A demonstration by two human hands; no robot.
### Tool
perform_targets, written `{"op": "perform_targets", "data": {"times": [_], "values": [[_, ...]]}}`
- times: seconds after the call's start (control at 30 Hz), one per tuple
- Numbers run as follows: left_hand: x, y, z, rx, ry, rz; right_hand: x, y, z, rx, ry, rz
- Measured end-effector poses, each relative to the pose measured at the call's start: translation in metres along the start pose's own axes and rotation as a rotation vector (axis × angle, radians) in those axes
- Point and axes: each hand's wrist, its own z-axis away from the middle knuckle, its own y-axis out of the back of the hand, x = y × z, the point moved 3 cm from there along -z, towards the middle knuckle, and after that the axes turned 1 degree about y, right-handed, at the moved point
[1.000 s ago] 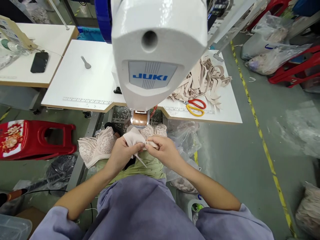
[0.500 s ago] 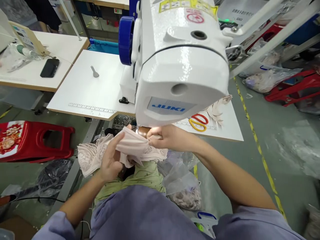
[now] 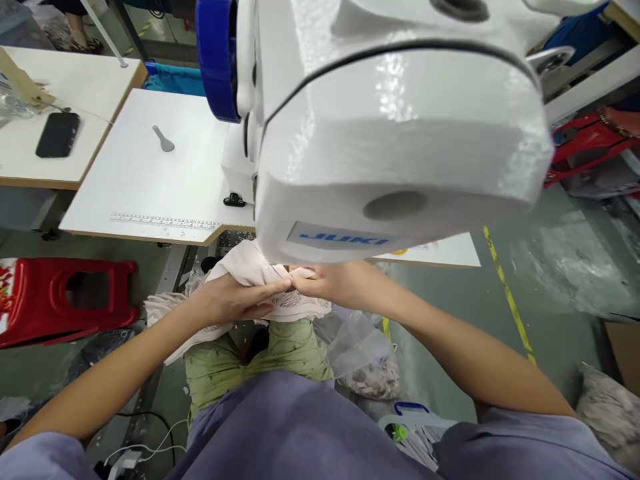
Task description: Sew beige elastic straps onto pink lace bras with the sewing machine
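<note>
A white JUKI sewing machine (image 3: 380, 133) fills the upper middle of the head view. Just under its front end lies a beige lace garment (image 3: 245, 267). My left hand (image 3: 235, 300) rests on the fabric with fingers stretched toward the machine and the thumb pressed on the cloth. From the right, my right hand (image 3: 330, 283) pinches the fabric edge right below the machine head. The fingertips of the two hands nearly touch. Needle area is hidden by the machine.
White sewing table (image 3: 150, 180) with a printed ruler strip and a small grey tool (image 3: 163, 139). A phone (image 3: 57, 133) lies on the neighbouring table. Red stool (image 3: 65, 300) at left, plastic bags of fabric pieces (image 3: 365, 373) by my knees, yellow floor line (image 3: 505, 293) at right.
My head moved closer, so the machine now hides the scissors and straps. Both hands lifted the garment from my lap up under the machine head; the left hand flattened onto it.
</note>
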Motion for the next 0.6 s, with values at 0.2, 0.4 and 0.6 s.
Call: {"op": "perform_targets", "data": {"times": [0.2,0.4,0.6], "values": [[0.020,0.004,-0.006,-0.083,0.207,0.036,0.026,-0.025,0.017,0.345,0.108,-0.025],[0.038,0.006,-0.013,-0.047,0.323,-0.016,0.044,-0.040,0.018,0.470,0.134,-0.096],[0.061,-0.008,-0.016,-0.059,0.401,-0.184,0.038,-0.033,0.015,0.481,0.170,-0.143]]}}
